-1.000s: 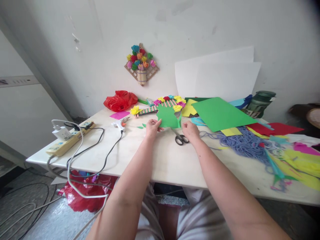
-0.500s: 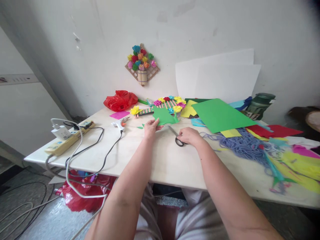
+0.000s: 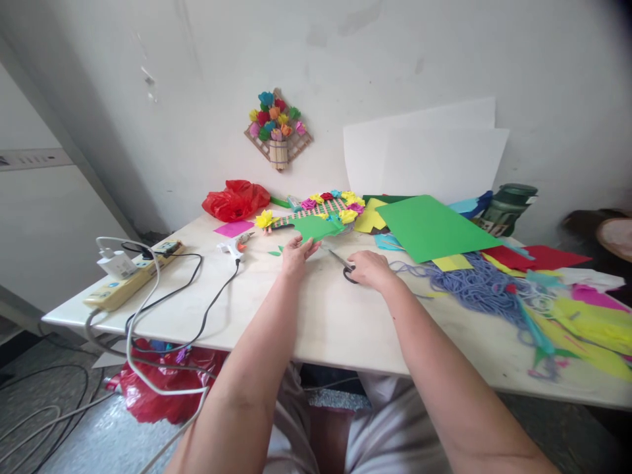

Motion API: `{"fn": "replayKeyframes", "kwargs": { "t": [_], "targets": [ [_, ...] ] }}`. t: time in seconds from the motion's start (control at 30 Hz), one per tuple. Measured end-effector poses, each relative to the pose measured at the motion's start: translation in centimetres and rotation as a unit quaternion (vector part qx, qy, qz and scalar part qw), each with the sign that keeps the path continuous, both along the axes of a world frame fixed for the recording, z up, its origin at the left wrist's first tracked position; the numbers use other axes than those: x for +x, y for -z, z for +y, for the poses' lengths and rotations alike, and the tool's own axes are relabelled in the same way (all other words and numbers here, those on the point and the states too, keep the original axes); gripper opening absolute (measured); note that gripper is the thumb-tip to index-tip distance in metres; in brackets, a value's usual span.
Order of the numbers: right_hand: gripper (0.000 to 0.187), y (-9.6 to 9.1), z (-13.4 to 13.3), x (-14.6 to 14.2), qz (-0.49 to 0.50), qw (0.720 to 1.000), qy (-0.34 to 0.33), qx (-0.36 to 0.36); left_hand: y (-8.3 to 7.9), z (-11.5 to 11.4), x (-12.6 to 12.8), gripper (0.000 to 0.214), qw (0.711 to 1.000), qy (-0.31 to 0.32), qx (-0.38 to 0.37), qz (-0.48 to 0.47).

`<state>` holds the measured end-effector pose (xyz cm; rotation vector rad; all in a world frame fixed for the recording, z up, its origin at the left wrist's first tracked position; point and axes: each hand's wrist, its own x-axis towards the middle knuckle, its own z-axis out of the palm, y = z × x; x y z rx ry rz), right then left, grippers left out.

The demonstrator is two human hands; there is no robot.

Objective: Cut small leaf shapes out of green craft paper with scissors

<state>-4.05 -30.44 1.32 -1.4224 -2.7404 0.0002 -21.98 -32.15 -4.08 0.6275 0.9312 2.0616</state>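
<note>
Pinching the near edge of the green paper point(image 3: 316, 228), the left hand point(image 3: 296, 257) has thumb and fingers closed on it, and the piece stretches away just beyond those fingertips, low over the bench point(image 3: 336, 322); whether its far edge touches down, I can't tell. Light stuff, this, by the look of it: thin, stiff enough to hold its plane, yet likely to crease or tear if squeezed hard in the middle. Best hold is right at the margin, thumb on top, fingers beneath, a gentle pressure. Over to the right hand point(image 3: 371, 268), wrapped about the handles of the scissors point(image 3: 340, 260): one black loop peeks out on its near-left side, the other is hidden, and the blades point up and left toward the left hand, their tips near the paper but apart from it. The scissors should feel firm and heavier than the paper, with the loops the safe place to grip. Both forearms reach straight forward, angled inward, wrists low over the bench, right palm down, the two hands a short gap apart.
</note>
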Motion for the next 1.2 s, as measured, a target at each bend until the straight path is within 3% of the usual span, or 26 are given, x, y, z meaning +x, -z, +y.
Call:
{"fn": "replayKeyframes", "kwargs": {
  "t": [0.13,0.23,0.37,0.43,0.7,0.87,1.2],
  "targets": [
    [0.031,0.7,1.0,0.1,0.026,0.999,0.02,-0.03,0.4,0.2,-0.3,0.031,1.0,0.017,0.008,0.009],
    [0.018,1.3,1.9,0.2,0.068,0.993,0.01,-0.098,0.5,0.2,-0.4,0.029,1.0,0.014,-0.002,0.009],
    [0.011,2.0,3.1,0.5,0.206,0.937,-0.008,-0.281,0.3,0.0,-0.4,0.031,1.0,0.013,-0.013,-0.002],
    [0.009,2.1,3.5,0.8,0.254,0.91,-0.003,-0.328,0.3,0.0,-0.4,0.031,1.0,0.011,-0.018,-0.004],
    [0.03,1.9,4.1,2.1,0.253,0.892,-0.031,-0.374,0.4,0.2,-0.6,0.024,0.999,-0.009,-0.028,0.02],
    [0.037,2.4,4.9,3.1,0.265,0.867,-0.059,-0.418,0.5,0.2,-0.8,0.018,1.0,-0.007,-0.027,0.014],
    [0.024,1.8,4.4,3.3,0.271,0.836,-0.123,-0.46,0.2,-0.1,-0.9,0.013,0.999,0.028,-0.028,-0.015]
  ]
}}
